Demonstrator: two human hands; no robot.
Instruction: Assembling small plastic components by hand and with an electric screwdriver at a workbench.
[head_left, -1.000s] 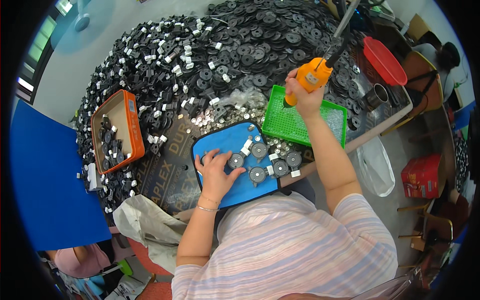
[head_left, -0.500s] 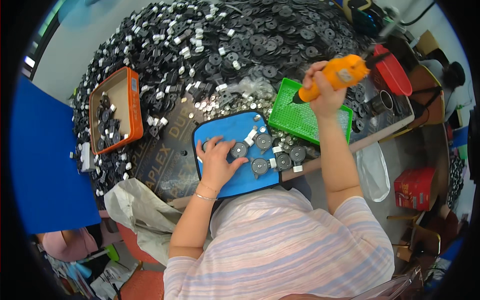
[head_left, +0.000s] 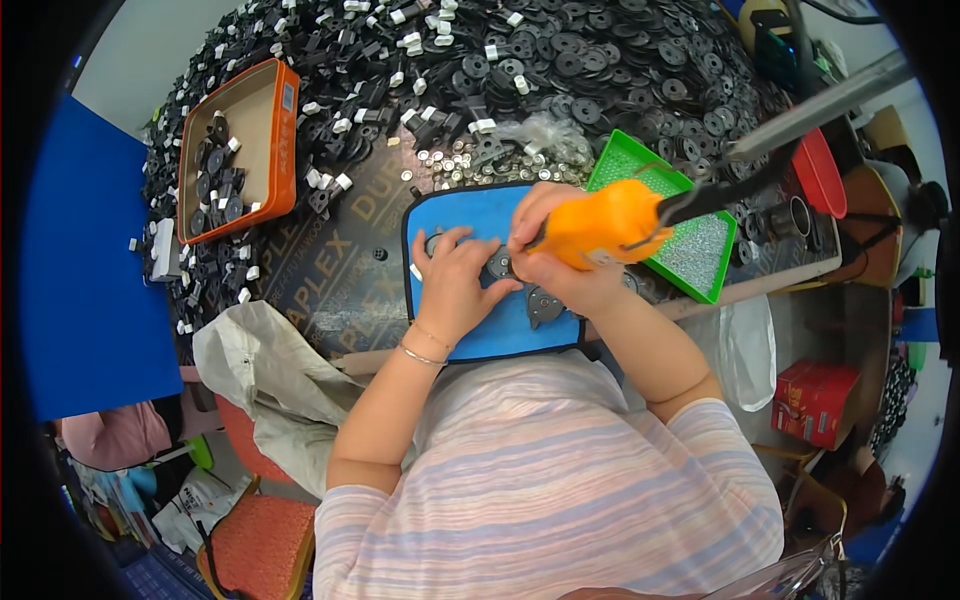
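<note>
My left hand rests on a blue mat with its thumb and forefinger on either side of a black round wheel-like part. Near its other fingertips lies a second dark round part, partly covered. My right hand is wrapped round an orange power screwdriver, held over the mat beside the left hand. The screwdriver's tip is hidden behind my fingers. Another black round part lies below my right hand; further parts there are mostly covered by the hand and forearm.
A green tray of small shiny pieces stands right of the mat. Loose silvery caps lie beyond it. Large heaps of black parts fill the back. An orange tray is at left, a red tray and metal cup at right.
My right hand has brought the screwdriver from above the green tray leftward and down to the round part at my left hand. My left hand stays on the mat. The view has shifted slightly.
</note>
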